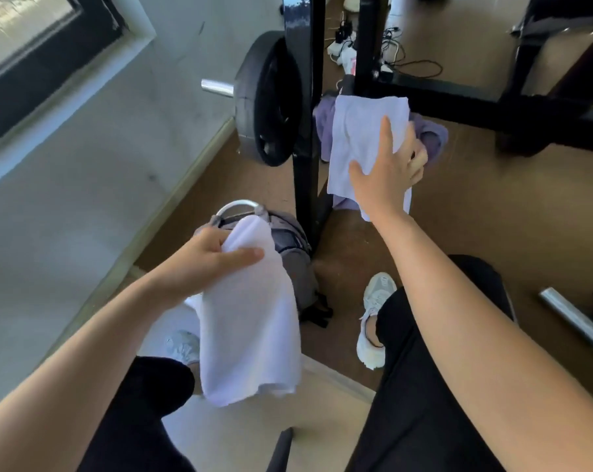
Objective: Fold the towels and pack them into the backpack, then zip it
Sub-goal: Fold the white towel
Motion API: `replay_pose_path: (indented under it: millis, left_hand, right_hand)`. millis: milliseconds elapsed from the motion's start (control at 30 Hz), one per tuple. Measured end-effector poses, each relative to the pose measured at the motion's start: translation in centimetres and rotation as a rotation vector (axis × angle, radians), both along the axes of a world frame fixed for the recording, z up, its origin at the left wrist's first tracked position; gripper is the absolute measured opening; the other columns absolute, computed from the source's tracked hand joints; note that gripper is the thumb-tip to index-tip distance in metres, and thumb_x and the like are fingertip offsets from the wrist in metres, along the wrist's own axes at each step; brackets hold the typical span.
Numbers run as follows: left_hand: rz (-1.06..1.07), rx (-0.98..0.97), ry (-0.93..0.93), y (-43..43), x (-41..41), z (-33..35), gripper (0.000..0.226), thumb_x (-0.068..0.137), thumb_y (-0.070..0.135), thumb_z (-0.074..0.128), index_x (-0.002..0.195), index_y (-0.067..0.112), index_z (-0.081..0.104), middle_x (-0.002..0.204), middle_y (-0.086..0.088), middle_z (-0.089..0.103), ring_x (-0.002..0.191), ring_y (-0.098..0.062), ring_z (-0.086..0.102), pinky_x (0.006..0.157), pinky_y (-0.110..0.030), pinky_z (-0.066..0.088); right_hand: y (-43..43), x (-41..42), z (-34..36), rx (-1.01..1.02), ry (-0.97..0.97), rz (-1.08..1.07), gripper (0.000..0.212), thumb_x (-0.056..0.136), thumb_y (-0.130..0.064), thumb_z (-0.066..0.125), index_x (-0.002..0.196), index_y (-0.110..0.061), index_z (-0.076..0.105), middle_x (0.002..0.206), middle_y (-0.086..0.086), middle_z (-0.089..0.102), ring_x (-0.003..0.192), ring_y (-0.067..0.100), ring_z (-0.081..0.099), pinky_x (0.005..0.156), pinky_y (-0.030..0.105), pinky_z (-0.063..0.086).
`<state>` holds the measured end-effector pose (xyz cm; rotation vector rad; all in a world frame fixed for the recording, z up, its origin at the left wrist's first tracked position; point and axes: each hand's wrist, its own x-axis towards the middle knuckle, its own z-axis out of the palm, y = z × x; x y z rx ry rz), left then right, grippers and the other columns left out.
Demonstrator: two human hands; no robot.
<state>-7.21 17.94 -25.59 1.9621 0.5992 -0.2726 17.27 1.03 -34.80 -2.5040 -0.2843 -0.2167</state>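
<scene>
My left hand [206, 264] grips a white towel [250, 328] hanging just above the grey backpack [293, 253] on the floor; ahead, my right hand [388, 172] grasps a second towel [363, 131] draped over the black rack [308, 131].

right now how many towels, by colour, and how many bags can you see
White towels: 2, one in the left hand at, one under the right hand at
Purple towels: 1
Backpacks: 1
Total: 4
</scene>
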Motion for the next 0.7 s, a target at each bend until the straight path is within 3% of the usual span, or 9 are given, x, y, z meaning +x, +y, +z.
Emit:
replay_pose_path:
  millis: [133,200,300,367,433,500,567,633,700]
  left_hand:
    - [-0.032,0.014,-0.079,-1.6,-1.2,-1.8,0.031,0.084,0.039,0.074,0.081,0.009,0.067,0.074,0.003,0.066,0.07,-0.01,0.062,0.07,-0.033,0.051]
    - [-0.067,0.018,-0.119,-1.9,-2.0,-2.4,0.026,0.082,0.039,0.072,0.089,0.015,0.068,0.081,0.0,0.068,0.076,-0.013,0.064,0.076,-0.038,0.052]
    - [-0.125,0.069,-0.125,-2.3,-3.1,-2.8,0.027,0.082,0.035,0.072,0.103,0.019,0.069,0.097,-0.01,0.071,0.091,-0.029,0.067,0.085,-0.048,0.055]
    - [-0.174,0.071,-0.174,-2.3,-4.0,-2.7,0.023,0.087,0.015,0.072,0.108,0.025,0.071,0.095,0.001,0.073,0.088,-0.015,0.068,0.079,-0.032,0.055]
    - [-0.162,0.1,-0.223,-2.2,-5.0,-3.0,0.018,0.088,0.005,0.073,0.096,0.021,0.071,0.08,0.011,0.068,0.072,-0.003,0.06,0.065,-0.019,0.047]
    - [-0.074,0.17,-0.252,-1.9,-5.9,-3.7,0.015,0.088,0.012,0.077,0.082,0.016,0.064,0.069,0.011,0.06,0.062,-0.002,0.051,0.058,-0.017,0.04]
    - [0.009,0.206,-0.254,-1.7,-7.0,-4.5,0.024,0.087,0.02,0.08,0.076,0.013,0.06,0.068,0.004,0.056,0.061,-0.005,0.047,0.054,-0.018,0.037]
    - [0.048,0.207,-0.255,-1.5,-8.2,-5.2,0.031,0.085,0.026,0.083,0.072,0.012,0.058,0.065,0.004,0.052,0.06,-0.006,0.044,0.054,-0.021,0.034]
    - [0.032,0.234,-0.23,-1.2,-9.6,-5.9,0.037,0.082,0.031,0.086,0.068,0.012,0.057,0.061,0.007,0.049,0.058,-0.008,0.042,0.055,-0.024,0.032]
  right_hand:
    - [1.1,-6.1,0.5,0.236,0.079,0.258,0.067,0.089,-0.042,0.062,0.15,-0.024,0.041,0.155,0.008,0.036,0.14,0.034,0.031,0.11,0.052,0.031]
    - [1.4,-8.8,1.0,0.336,0.121,0.472,0.058,0.089,-0.035,0.063,0.143,-0.017,0.053,0.145,0.006,0.052,0.133,0.019,0.044,0.112,0.038,0.037]
    - [1.0,-12.9,2.5,0.533,0.558,0.827,0.043,0.091,0.0,0.057,0.133,-0.006,0.063,0.134,0.008,0.064,0.118,0.003,0.056,0.1,0.011,0.042]
    - [0.6,-15.1,2.5,0.548,0.736,0.994,0.037,0.09,0.006,0.05,0.122,-0.001,0.068,0.114,0.012,0.071,0.106,0.013,0.064,0.091,0.02,0.05]
    - [0.1,-16.7,1.9,0.478,0.743,1.05,0.023,0.086,-0.008,0.055,0.102,0.0,0.07,0.086,0.011,0.065,0.08,0.017,0.059,0.072,0.031,0.046]
    - [-0.2,-17.5,1.4,0.39,0.668,1.036,0.027,0.083,-0.023,0.063,0.088,0.003,0.067,0.073,0.014,0.057,0.069,0.017,0.052,0.066,0.035,0.04]
    - [-0.8,-18.3,1.2,0.325,0.588,1.028,0.024,0.084,-0.024,0.069,0.086,0.0,0.07,0.074,0.016,0.061,0.067,0.017,0.054,0.066,0.03,0.041]
    - [-1.3,-19.1,1.3,0.266,0.516,1.027,0.013,0.089,-0.022,0.072,0.091,-0.009,0.075,0.075,0.001,0.063,0.07,0.006,0.056,0.067,0.018,0.041]
    - [-1.7,-19.9,1.3,0.213,0.421,1.013,0.011,0.092,-0.02,0.071,0.098,-0.013,0.079,0.079,-0.01,0.061,0.079,0.005,0.056,0.071,0.019,0.043]
